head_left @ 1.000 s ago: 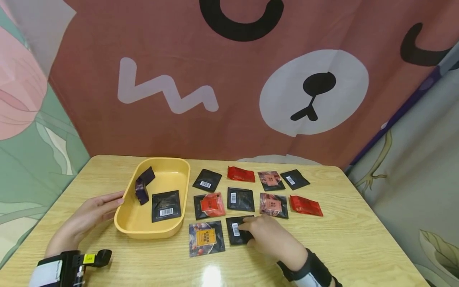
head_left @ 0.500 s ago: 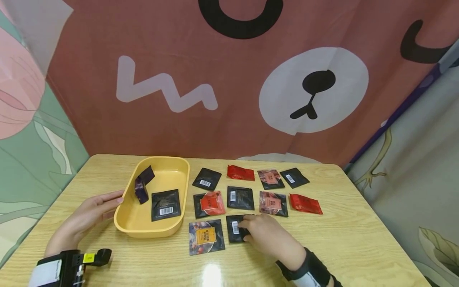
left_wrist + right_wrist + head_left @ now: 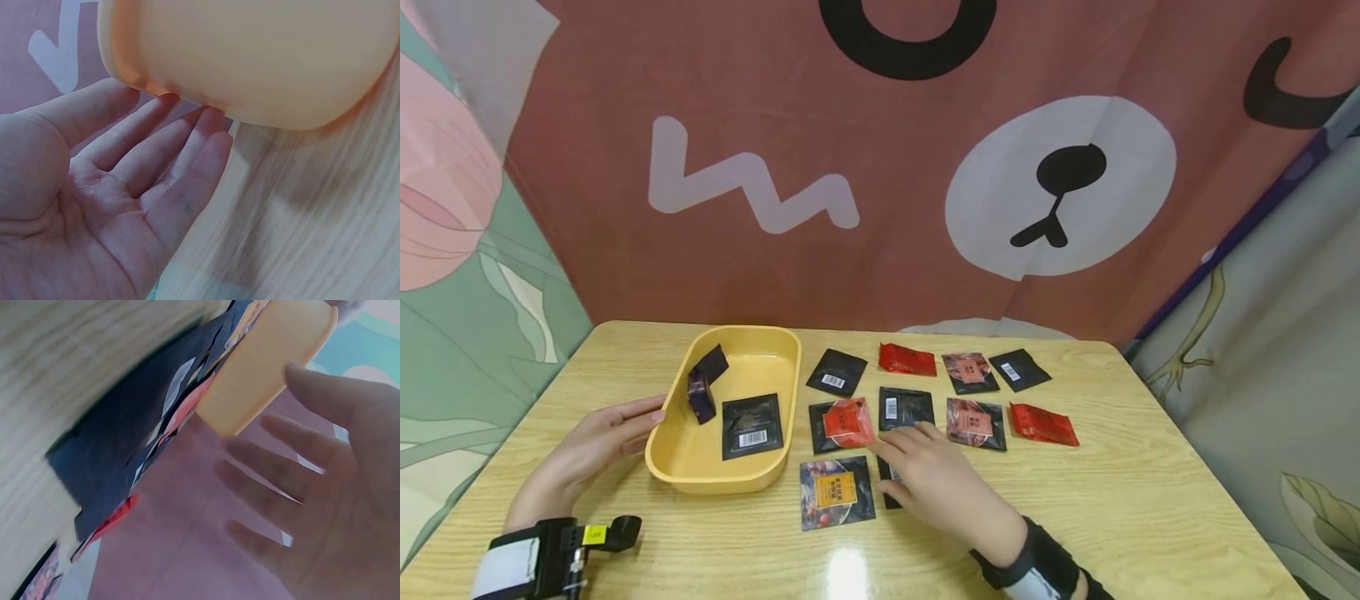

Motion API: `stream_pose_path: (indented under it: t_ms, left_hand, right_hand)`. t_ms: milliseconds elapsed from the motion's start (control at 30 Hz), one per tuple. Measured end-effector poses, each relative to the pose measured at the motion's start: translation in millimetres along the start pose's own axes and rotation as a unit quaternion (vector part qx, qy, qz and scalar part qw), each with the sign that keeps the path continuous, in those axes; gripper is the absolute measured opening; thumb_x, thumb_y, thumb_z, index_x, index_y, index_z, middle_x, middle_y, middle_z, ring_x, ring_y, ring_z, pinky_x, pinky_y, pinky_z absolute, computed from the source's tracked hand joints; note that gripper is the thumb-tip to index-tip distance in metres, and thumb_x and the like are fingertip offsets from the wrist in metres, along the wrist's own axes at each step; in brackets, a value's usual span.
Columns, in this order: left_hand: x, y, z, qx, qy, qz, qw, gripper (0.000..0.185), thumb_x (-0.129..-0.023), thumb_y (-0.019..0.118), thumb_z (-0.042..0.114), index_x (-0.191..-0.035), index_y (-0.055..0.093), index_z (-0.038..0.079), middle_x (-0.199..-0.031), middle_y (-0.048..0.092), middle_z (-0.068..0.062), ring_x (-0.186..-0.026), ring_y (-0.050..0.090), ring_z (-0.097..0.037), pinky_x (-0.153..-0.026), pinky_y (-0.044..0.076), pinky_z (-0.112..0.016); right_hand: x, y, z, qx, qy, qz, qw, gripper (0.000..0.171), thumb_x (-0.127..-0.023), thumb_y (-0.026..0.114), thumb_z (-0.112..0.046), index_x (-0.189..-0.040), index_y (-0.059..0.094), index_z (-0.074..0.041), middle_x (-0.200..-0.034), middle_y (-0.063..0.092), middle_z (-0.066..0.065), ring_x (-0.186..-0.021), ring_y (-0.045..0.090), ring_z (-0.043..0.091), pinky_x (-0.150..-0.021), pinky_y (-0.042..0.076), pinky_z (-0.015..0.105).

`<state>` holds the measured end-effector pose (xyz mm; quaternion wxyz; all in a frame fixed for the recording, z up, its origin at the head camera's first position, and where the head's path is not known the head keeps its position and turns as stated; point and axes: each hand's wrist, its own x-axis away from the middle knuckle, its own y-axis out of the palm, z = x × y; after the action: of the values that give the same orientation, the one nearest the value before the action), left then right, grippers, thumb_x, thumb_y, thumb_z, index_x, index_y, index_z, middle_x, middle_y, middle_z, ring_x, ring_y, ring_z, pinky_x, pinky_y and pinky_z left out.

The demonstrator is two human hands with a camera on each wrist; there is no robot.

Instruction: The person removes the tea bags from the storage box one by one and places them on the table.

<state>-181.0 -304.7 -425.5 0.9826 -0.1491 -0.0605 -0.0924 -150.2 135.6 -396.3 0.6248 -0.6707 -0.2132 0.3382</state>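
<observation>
My left hand (image 3: pixel 625 421) lies flat on the table, palm up in the left wrist view, with straight fingertips (image 3: pixel 187 125) touching the outer left wall of a yellow tray (image 3: pixel 775 475). The tray (image 3: pixel 250 56) holds a black barcode packet (image 3: pixel 752 427) and a dark purple packet (image 3: pixel 706 383) leaning on its wall. My right hand (image 3: pixel 901 446) hovers with fingers (image 3: pixel 262 481) spread over a black packet (image 3: pixel 889 492), which it mostly hides. That black packet (image 3: pixel 119 462) lies flat on the wood. The hand holds nothing.
Several flat packets lie in rows right of the tray: black ones (image 3: pixel 837 372), red ones (image 3: pixel 1043 424), patterned ones (image 3: pixel 976 423), an orange-label one (image 3: pixel 837 492), and a red one on a black one (image 3: pixel 847 421). A cloth backdrop (image 3: pixel 880 167) rises behind the table.
My right hand has come off the black packet and shifted left and forward, its fingers now spread. The left hand stays at the tray's wall.
</observation>
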Motion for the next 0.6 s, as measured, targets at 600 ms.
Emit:
stream_pose_path:
  t_ms: [600]
  left_hand:
    - [-0.2,0.6,0.2,0.005,0.007,-0.005,0.9999,0.063,-0.105,0.052,0.027,-0.147,0.031,-0.016,-0.148,0.034,-0.034,-0.099,0.058,0.008,-0.085,0.055,-0.023]
  right_hand:
    - [-58,-15,-19,-0.012,-0.018,0.037,0.999,0.058,-0.093,0.068,-0.045,-0.142,0.055,-0.017,-0.143,0.054,0.006,-0.13,0.05,0.023,-0.112,0.037,0.045]
